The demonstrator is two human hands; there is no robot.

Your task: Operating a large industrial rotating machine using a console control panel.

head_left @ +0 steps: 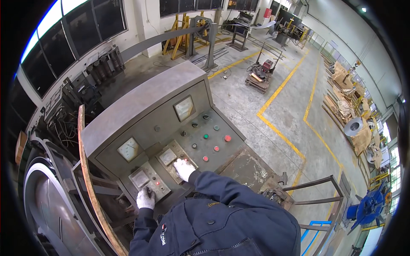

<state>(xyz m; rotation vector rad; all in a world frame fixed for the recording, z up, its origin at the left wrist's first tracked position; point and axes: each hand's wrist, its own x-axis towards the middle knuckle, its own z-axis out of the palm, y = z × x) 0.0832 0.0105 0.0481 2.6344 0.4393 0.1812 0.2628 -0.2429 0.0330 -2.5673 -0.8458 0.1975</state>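
Observation:
Both my hands wear white gloves and rest on the sloping grey control console point(147, 100). My left hand point(146, 199) is at the lower edge of the left meter module point(139, 177), its dark-soiled fingers curled against the face. Red lamps glow beside it. My right hand point(184, 169) lies on the right meter module point(167, 156), fingers bent together, next to a small glowing lamp. Whatever control sits under either set of fingers is hidden. Right of this hand are red push buttons point(206, 158), a green button point(206, 136) and black rotary switches point(194, 125).
Two dial gauges point(128, 149) face me from the console's upright panel. A rusty-edged strip point(85, 162) and a large round machine part point(60, 209) stand close on my left. A metal railing point(320, 183) is on my right. Beyond, yellow lines point(277, 128) mark the concrete floor near a wheeled cart point(259, 74).

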